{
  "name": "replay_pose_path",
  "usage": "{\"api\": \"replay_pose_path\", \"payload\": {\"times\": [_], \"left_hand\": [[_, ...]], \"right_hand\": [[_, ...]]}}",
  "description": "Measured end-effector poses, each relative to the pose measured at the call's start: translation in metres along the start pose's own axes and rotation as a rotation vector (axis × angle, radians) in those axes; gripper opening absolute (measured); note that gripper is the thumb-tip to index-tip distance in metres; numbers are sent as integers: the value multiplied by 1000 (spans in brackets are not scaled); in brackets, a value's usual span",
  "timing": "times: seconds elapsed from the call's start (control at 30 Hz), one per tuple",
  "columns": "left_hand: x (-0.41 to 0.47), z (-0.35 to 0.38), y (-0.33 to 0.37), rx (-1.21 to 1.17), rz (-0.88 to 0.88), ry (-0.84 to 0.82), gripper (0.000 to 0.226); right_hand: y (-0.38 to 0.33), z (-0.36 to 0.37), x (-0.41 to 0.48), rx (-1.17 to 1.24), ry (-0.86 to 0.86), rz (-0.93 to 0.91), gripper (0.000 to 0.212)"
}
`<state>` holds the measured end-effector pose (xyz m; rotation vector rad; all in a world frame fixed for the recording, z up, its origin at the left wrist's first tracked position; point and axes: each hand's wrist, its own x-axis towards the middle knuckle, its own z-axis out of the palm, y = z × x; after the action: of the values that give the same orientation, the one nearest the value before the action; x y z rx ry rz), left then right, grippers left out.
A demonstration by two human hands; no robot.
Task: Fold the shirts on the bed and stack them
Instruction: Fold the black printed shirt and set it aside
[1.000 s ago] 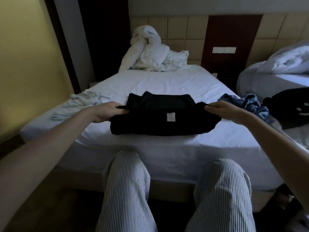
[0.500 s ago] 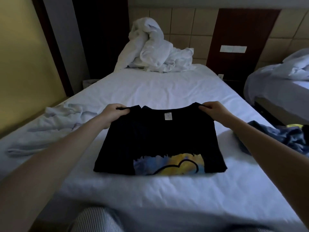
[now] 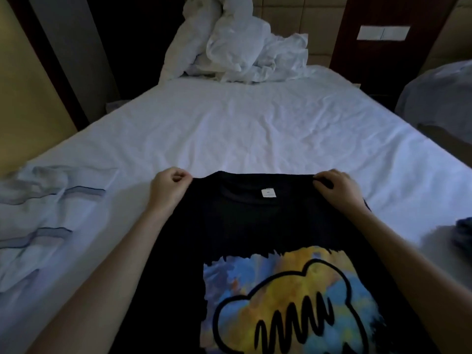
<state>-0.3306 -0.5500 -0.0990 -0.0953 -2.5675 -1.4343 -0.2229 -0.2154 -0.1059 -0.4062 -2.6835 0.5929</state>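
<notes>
A black T-shirt [image 3: 255, 226] with a yellow and blue print lies spread on the white bed [image 3: 242, 129], collar and white neck label at its far edge. My left hand [image 3: 169, 186] pinches the shirt's far left shoulder corner. My right hand [image 3: 337, 187] pinches the far right shoulder corner. Both forearms lie along the shirt's sides. A light striped shirt [image 3: 43, 226] lies crumpled on the bed to the left. A blue garment [image 3: 463, 233] shows at the right edge.
A rumpled white duvet [image 3: 237, 44] is heaped at the head of the bed. A second bed [image 3: 439, 98] stands to the right across a narrow gap. A yellow wall [image 3: 23, 85] runs along the left.
The shirt, folded in half a second ago, has been opened away from me, its shoulders pulled toward the head of the bed. My view has moved closer over the bed.
</notes>
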Motion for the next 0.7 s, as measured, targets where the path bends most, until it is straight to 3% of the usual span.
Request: {"api": "replay_pose_path", "payload": {"times": [0.07,0.13,0.2,0.33,0.4,0.47,0.57,0.7], "left_hand": [[7,-1,-8,234,95,121,18],[11,-1,-14,504,67,97,38],[13,0,-15,609,-25,42,42],[17,-6,-18,483,46,116,23],[22,-15,-22,420,-4,217,19],[26,-18,-27,421,-38,209,17],[23,-15,-31,325,-13,185,24],[6,-39,-22,64,-87,222,39]], "right_hand": [[3,4,3,-42,38,32,29],[4,3,6,-112,-3,108,40],[4,5,7,-165,-44,136,43],[3,4,6,-148,-35,148,39],[3,4,5,-152,-43,153,38],[2,4,4,-155,-46,152,38],[1,5,2,-135,-4,140,38],[-3,-2,-13,-25,240,100,32]]}}
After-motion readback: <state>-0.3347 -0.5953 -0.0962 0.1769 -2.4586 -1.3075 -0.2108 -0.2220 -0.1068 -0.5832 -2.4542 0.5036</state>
